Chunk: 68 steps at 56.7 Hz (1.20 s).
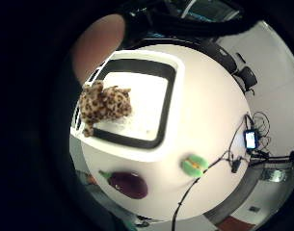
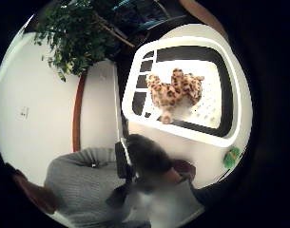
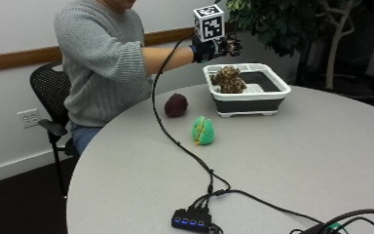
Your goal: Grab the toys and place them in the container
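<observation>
Scene layout: a person in a grey knitted sweater (image 3: 102, 58) sits at a round grey table (image 3: 290, 161). The gloved right hand (image 3: 216, 48) is raised in the air above the near rim of the container (image 3: 249, 102), not touching it. Its fingers hang relaxed and slightly spread, and nothing is held between them.

Container: a white tub with a dark collapsible band around its walls. It stands on the far part of the table, in front of a leafy potted plant (image 3: 284, 24). Its floor is white with small holes (image 2: 208, 111).

Toy inside: a leopard-spotted plush animal (image 3: 228, 80) rests on the container floor at the end nearest the person. Both palm views show it lying against the dark inner wall (image 1: 105, 103) (image 2: 175, 90).

Toys outside: a dark purple plush eggplant (image 3: 176, 105) lies on the table just beside the container, on the person's side. A green knitted toy (image 3: 203, 130) with an orange-yellow stripe stands on the table near the eggplant, further toward the table centre, apart from both.

Other items: a black cable (image 3: 174, 141) crosses the table to a small black hub (image 3: 190, 220) with a row of blue lights near the table edge.

Markings: no readable brand, label or text is visible on the toys or container
</observation>
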Available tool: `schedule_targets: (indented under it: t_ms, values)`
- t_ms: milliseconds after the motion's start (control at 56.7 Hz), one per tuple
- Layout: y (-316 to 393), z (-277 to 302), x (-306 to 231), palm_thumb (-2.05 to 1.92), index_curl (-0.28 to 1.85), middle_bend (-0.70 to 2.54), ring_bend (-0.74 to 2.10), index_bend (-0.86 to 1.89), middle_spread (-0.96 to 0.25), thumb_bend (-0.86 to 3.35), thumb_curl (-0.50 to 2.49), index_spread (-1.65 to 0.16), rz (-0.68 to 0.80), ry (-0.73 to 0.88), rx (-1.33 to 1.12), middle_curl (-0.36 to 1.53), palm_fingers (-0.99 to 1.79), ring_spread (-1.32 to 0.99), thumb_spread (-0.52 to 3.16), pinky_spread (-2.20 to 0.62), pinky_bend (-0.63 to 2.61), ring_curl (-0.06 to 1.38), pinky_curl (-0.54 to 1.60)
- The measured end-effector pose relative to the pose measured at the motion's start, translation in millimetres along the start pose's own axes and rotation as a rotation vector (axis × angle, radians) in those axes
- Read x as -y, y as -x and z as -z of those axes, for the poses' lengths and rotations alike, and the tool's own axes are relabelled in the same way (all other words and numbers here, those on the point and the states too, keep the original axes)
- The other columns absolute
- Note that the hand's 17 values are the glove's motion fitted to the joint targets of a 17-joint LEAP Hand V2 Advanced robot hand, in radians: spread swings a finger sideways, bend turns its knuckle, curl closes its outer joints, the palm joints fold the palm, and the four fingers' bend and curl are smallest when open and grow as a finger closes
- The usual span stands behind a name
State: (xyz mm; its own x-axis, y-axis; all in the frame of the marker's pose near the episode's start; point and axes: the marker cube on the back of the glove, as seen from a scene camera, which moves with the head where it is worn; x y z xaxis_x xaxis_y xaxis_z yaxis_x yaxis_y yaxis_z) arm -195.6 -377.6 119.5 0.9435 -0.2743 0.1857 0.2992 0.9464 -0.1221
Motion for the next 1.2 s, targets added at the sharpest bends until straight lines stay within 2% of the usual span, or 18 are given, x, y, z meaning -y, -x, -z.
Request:
schedule_targets:
  t_ms: [229, 423, 494, 670, 846, 917, 1023, 1199]
  values:
    - [-67, 23, -52, -0.05, 0.56, 0.15, 0.41, 0.13, -0.22, -0.05, 0.39, -0.40, -0.080, 0.031, -0.092, 0.52, -0.08, -0.22, 1.15, 0.03, 0.67, 0.37, 0.39]
    - [-168, 53, -111, -0.02, 0.45, 0.18, 0.65, 0.11, -0.23, -0.02, 0.34, -0.39, -0.363, 0.000, -0.166, 0.46, 0.05, -0.29, 1.22, 0.03, 0.71, 0.42, 0.38]
    - [-188, 52, -120, -0.01, 0.43, 0.20, 0.70, 0.12, -0.23, -0.02, 0.34, -0.39, -0.422, 0.009, -0.185, 0.46, 0.06, -0.30, 1.24, 0.03, 0.71, 0.43, 0.38]
    - [-207, 13, -133, 0.00, 0.38, 0.24, 0.74, 0.14, -0.24, -0.01, 0.33, -0.39, -0.491, 0.096, -0.183, 0.46, 0.06, -0.32, 1.27, 0.03, 0.73, 0.44, 0.38]
    - [-231, -62, -153, 0.01, 0.35, 0.31, 0.73, 0.14, -0.25, -0.01, 0.33, -0.38, -0.596, 0.300, -0.265, 0.47, 0.07, -0.33, 1.29, 0.02, 0.72, 0.43, 0.38]
    - [-233, -89, -164, 0.02, 0.34, 0.36, 0.72, 0.14, -0.26, -0.01, 0.33, -0.38, -0.591, 0.391, -0.252, 0.49, 0.06, -0.33, 1.29, 0.02, 0.72, 0.42, 0.37]
    - [-233, -102, -167, 0.04, 0.29, 0.53, 0.70, 0.06, -0.26, 0.00, 0.33, -0.35, -0.611, 0.330, -0.179, 0.53, 0.02, -0.33, 1.30, 0.02, 0.74, 0.42, 0.38]
    - [-230, -95, -159, 0.17, 0.30, 0.72, 0.68, 0.20, -0.26, 0.04, 0.35, -0.37, -0.563, 0.289, -0.237, 0.57, 0.17, -0.34, 1.37, 0.02, 0.65, 0.39, 0.34]
